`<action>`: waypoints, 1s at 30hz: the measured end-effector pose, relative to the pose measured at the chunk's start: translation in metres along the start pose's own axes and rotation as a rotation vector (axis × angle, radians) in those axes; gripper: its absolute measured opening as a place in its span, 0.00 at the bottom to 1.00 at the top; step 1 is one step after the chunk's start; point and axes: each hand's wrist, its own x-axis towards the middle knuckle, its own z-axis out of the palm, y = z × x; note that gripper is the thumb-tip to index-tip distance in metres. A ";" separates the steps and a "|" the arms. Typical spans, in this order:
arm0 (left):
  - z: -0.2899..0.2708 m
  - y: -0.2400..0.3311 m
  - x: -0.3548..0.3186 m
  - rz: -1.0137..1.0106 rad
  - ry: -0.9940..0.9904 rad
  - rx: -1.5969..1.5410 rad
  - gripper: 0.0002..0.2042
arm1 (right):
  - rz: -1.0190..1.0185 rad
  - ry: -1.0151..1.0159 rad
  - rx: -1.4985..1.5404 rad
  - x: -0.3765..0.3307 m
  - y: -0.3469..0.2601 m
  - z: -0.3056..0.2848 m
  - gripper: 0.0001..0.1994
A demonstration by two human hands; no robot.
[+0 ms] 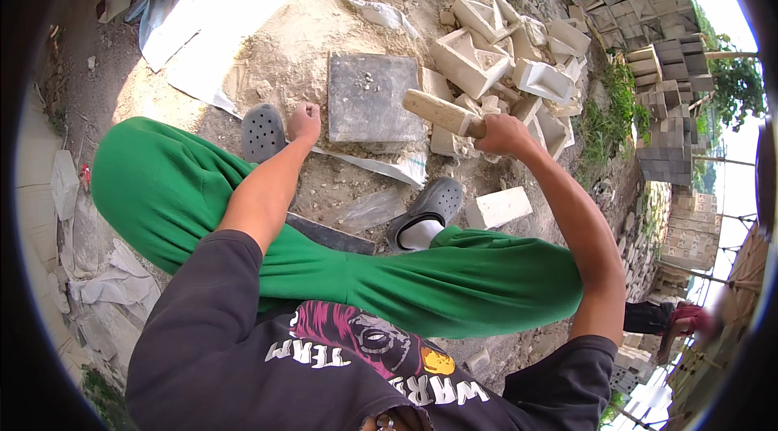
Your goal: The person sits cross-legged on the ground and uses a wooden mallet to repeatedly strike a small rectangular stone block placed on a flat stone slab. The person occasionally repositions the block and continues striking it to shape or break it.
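Observation:
My right hand (504, 136) is wrapped round the handle of a wooden mallet (438, 112). Its long, pale, dusty head points left, over the right edge of a dark square slab (361, 107). Small grey crumbs (367, 81) are scattered on the slab's upper part. My left hand (304, 123) is closed just off the slab's left edge; whatever its fingers may hold is hidden. A white woven sheet (389, 169) sticks out from beneath the slab's near side.
Pale hollow blocks (472, 60), some broken, lie heaped at the right. A single block (498, 208) sits near my right clog (438, 204). My left clog (263, 132) is beside my left hand. Stacked blocks (668, 127) and another person (660, 319) are farther right.

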 end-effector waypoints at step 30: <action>0.006 -0.023 -0.068 -0.083 -0.101 0.071 0.11 | 0.342 0.050 1.113 0.121 -0.149 0.123 0.20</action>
